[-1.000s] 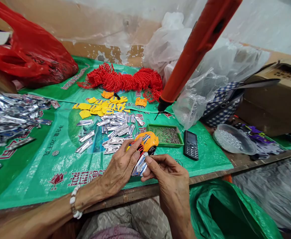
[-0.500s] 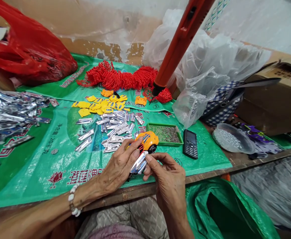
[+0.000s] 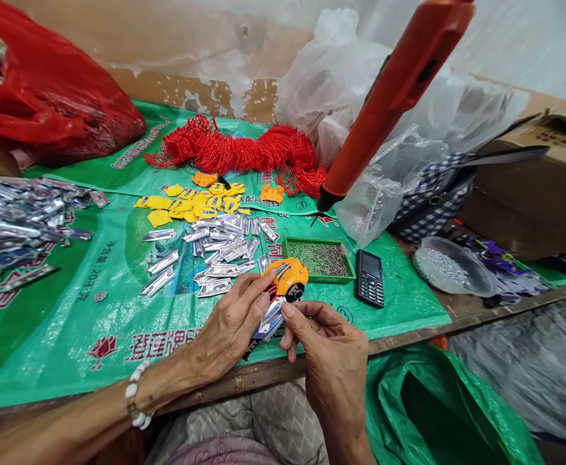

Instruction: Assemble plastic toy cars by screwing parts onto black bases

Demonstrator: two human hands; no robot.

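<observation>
An orange toy car with a black wheel sits near the front edge of the green sheet. My left hand wraps round its left side, thumb and fingers closed on it. Several shiny silver-and-blue strips stick out of its near side. My right hand is closed in a pinch, thumb against the end of one silver strip beside the wheel. Its other fingers curl beneath. Beyond the car lie loose silver strips, and a green tray of small screws stands just behind it.
A red electric screwdriver hangs over the table. Yellow pieces and red netting lie behind. To the right are a black phone and a plastic bowl. A big silver pile lies left.
The hanging screwdriver has swung to the right, its tip slightly lower. My right hand has shifted a little right and down. My left hand keeps its hold on the toy car.
</observation>
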